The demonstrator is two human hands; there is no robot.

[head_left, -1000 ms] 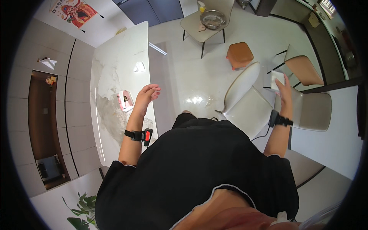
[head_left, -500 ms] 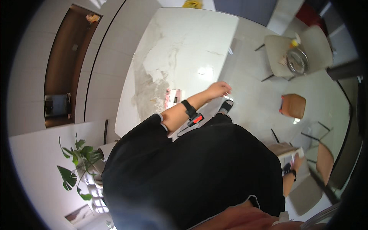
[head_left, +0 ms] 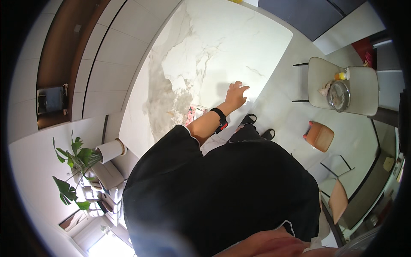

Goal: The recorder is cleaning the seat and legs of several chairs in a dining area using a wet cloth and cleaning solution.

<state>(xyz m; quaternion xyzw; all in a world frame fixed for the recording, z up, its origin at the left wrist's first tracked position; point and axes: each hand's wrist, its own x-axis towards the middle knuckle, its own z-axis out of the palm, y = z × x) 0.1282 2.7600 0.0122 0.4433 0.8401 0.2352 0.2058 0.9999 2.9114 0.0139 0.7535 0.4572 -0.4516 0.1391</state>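
Observation:
My left hand point(head_left: 236, 96) hovers over the right part of the white marbled table point(head_left: 257, 47), near its edge. Its fingers are apart and slightly bent, and I see nothing held in them. A black band circles the wrist, with a small black and red device partly hidden below it. A pink and white package point(head_left: 191, 115) lies on the table beside the forearm, which covers part of it. My right hand is out of sight behind the black shirt or beyond the rim.
At the right, a pale chair point(head_left: 321, 79) carries a clear round bowl point(head_left: 338, 96) and a yellow-and-white container point(head_left: 341, 76). An orange-brown stool point(head_left: 320, 136) stands on the floor, with a tan chair point(head_left: 338, 201) nearer. A potted plant point(head_left: 77, 156) is at the left.
My left hand has moved up from beyond the table's edge to above its top, fingers spreading. My right hand, earlier at the lower right with something white, has left the view.

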